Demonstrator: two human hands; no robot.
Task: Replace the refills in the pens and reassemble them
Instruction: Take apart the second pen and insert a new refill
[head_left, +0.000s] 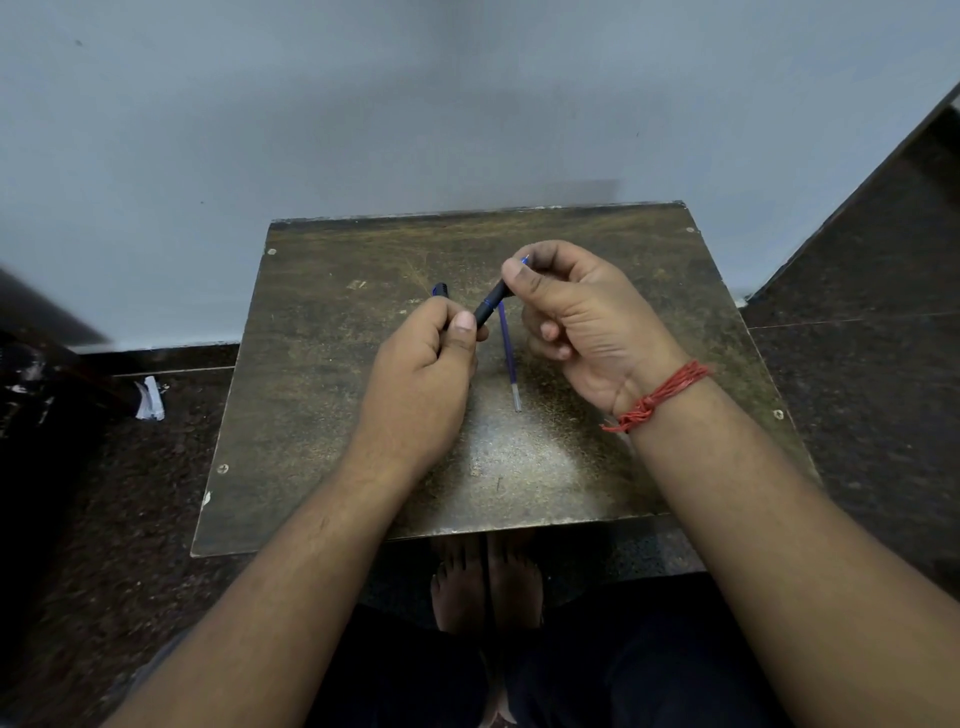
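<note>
Above a small worn table (332, 415), both my hands hold one dark pen. My left hand (426, 374) grips the lower end of the pen barrel (491, 306), and a second dark piece with a blue clip (441, 289) sticks up out of that fist. My right hand (576, 317) pinches the barrel's upper end, where a blue tip (525, 259) shows between thumb and forefinger. A loose blue refill (508, 353) with a clear end lies flat on the table between my hands, pointing toward me.
The table stands against a pale grey wall (415, 104). Dark speckled floor surrounds it, with a crumpled white scrap (150, 400) on the floor at the left. A red thread band (660, 395) circles my right wrist. My bare feet (488, 577) show under the table's near edge.
</note>
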